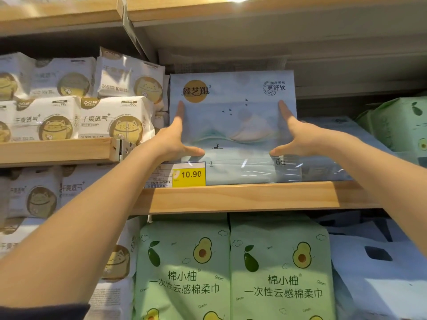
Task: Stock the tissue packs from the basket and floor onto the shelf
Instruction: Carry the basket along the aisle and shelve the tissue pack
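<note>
A pale blue tissue pack (231, 107) with a gold round logo and a mountain picture stands upright on the wooden shelf (254, 197), in the middle of the head view. My left hand (178, 139) lies flat against the left part of its front, fingers up and thumb spread inward. My right hand (293, 137) presses flat on the right part in the same way. Neither hand wraps around the pack. More blue packs (335, 158) lie behind and to its right. No basket or floor is in view.
A yellow 10.90 price tag (189, 174) hangs on the shelf edge below my left hand. White cat-print packs (92, 121) fill the left shelves. Green avocado packs (184, 273) stand on the shelf below, and another green pack (397, 121) sits at the right. An upper shelf board (254, 10) is overhead.
</note>
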`<state>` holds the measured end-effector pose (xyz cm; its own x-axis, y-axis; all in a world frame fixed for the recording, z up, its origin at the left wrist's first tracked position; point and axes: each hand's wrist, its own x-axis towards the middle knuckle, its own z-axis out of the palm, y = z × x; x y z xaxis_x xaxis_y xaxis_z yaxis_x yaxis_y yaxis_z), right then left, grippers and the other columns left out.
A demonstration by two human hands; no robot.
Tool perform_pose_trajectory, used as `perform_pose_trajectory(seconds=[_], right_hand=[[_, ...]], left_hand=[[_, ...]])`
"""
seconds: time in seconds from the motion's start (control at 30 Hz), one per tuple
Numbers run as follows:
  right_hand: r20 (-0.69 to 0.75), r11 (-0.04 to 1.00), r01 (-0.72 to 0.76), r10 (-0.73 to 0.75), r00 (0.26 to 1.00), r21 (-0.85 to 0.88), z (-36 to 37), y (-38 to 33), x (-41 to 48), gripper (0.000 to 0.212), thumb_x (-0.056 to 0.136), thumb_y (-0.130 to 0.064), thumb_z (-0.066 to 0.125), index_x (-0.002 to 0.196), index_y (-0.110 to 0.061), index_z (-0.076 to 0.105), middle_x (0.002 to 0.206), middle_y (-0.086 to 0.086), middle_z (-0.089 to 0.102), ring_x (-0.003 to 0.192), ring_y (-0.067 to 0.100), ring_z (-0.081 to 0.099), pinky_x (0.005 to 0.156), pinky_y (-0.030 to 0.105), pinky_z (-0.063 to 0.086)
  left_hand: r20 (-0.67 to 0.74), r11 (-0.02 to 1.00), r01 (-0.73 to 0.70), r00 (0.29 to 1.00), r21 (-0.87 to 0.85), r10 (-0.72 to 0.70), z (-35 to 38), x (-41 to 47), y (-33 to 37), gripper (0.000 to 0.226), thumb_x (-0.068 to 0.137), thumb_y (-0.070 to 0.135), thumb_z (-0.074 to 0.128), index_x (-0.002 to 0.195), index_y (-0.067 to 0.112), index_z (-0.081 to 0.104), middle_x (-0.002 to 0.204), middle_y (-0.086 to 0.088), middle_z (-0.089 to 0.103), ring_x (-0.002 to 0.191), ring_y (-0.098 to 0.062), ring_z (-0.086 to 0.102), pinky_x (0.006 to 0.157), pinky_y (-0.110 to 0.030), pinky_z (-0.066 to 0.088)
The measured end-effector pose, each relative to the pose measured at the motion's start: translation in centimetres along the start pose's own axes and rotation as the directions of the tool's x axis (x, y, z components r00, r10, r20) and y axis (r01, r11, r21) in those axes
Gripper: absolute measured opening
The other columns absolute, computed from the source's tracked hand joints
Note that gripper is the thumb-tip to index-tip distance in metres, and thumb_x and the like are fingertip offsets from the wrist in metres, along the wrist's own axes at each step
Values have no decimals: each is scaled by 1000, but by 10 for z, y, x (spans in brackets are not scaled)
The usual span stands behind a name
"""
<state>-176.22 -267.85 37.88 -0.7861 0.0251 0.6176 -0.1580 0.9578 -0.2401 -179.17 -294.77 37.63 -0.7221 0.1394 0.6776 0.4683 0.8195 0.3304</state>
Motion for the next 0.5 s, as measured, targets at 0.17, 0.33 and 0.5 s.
perform_pose_trajectory(seconds=[0.17,0.33,0.5], right_hand=[[-2,1000,7,-7,1000,-3,1,2,0,110,80,-40,65,136,-40,-29,153,23,9,124,38,43,100,41,34],[-10,1000,15,-15,1000,-4,1,3,-1,109,80,-41,65,136,-40,-29,153,24,9,126,38,42,100,42,34],[-14,1000,22,-22,1000,-14,1,2,-1,108,81,-40,64,136,-40,-29,153,23,9,117,38,51,91,39,40]], left_hand=[[-19,999,-6,1000,45,7,2,1,0,112,78,42,68,143,32,-22,154,-13,22,133,-35,36,105,-41,34],[-31,997,-12,999,72,15,1,0,-1,112,77,45,67,144,32,-21,154,-14,22,133,-35,35,105,-42,34],[-36,998,-28,999,63,30,1,1,-4,114,75,47,69,144,32,-21,155,-12,21,135,-34,33,106,-42,33]])
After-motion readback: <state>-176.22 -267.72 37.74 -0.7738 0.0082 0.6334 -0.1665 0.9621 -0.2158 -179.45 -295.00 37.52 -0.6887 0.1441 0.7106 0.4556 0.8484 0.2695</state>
